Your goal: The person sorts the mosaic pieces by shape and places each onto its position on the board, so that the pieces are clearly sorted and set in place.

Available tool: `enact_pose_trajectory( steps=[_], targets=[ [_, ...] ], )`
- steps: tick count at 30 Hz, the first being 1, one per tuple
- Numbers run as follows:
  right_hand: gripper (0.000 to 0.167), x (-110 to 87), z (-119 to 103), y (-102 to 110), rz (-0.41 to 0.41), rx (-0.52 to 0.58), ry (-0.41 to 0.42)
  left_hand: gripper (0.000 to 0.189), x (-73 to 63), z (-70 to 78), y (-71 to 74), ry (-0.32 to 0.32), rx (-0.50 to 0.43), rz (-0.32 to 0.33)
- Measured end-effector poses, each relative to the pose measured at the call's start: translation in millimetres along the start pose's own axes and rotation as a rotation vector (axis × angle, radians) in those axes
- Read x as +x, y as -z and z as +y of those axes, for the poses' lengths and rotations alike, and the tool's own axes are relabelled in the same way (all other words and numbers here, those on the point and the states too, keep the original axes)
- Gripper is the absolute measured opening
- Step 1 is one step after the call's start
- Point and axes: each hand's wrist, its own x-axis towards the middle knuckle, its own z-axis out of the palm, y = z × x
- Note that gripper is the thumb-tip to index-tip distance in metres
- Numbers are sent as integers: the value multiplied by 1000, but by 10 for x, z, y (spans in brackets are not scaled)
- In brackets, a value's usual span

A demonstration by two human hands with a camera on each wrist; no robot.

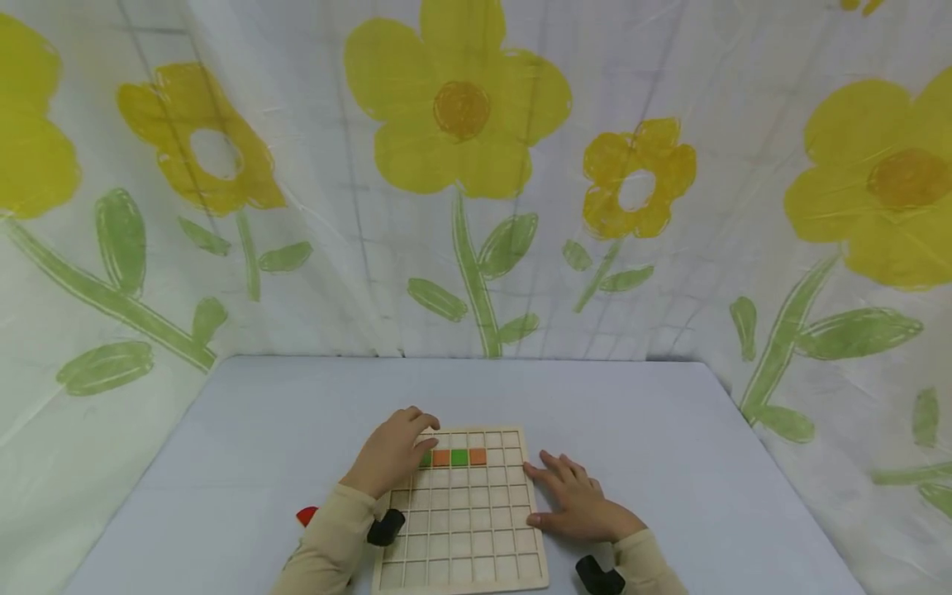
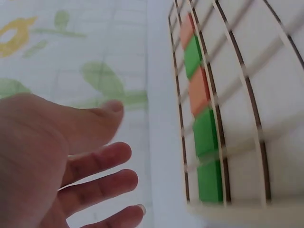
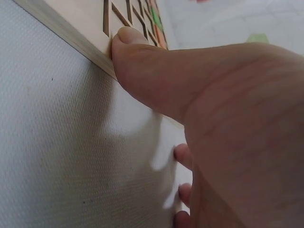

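Observation:
A pale wooden grid board [image 1: 461, 545] lies on the table, with green tiles [image 2: 209, 182] and orange tiles [image 2: 199, 93] alternating along one row near its far side, except for two greens side by side at the left end. Over the board's far left corner is my left hand [image 1: 390, 453], its fingers loosely bent and nothing between them. It hides part of that corner in the head view. Along the right edge, my right hand [image 1: 580, 504] rests with spread fingers. In the right wrist view its thumb [image 3: 142, 61] touches the board's rim.
A red piece [image 1: 307, 516] lies on the white table left of the board, partly covered by the left sleeve [image 1: 327, 537]. Behind the table hangs a white curtain [image 1: 312, 281] printed with yellow flowers.

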Motion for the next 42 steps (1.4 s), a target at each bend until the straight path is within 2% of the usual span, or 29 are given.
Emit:
enact_pose_trajectory(
  steps=[6, 8, 12, 15, 20, 24, 29, 31, 34, 37, 39, 42],
  targets=[
    [74, 3, -4, -17, 1, -17, 5, 19, -224, -340, 115, 92, 41, -13],
    [74, 5, -5, -19, 3, -22, 1, 18, -290, -432, 132, 122, 38, -32],
    [74, 4, -8, -20, 7, -24, -9, 21, -403, -556, 132, 165, 95, -91],
    [74, -5, 1, -8, 10, -25, -13, 26, -436, -590, 102, 190, 146, -102],
    [74, -2, 14, -6, 6, -15, -11, 33, -448, -618, 44, 220, 163, -57],
    [73, 5, 27, -22, 2, 1, -12, 28, -453, -627, 29, 241, 124, -32],
    [74, 10, 34, -45, 0, 0, -10, 21, -456, -602, 39, 266, 22, -22],
    [74, 9, 31, -50, -6, 1, -6, 18, -442, -577, 42, 259, -13, -11],
    [74, 8, 26, -50, -9, 0, -5, 17, -408, -541, 43, 204, -23, 12],
    [73, 4, 12, -37, -4, -2, -7, 23, -368, -527, 40, 160, 22, 42],
    [73, 2, 6, -29, -1, -1, -8, 26, -357, -531, 45, 166, 54, 43],
    [73, -8, -2, -18, -1, 10, -11, 28, -359, -534, 64, 202, 91, 6]
  ],
)
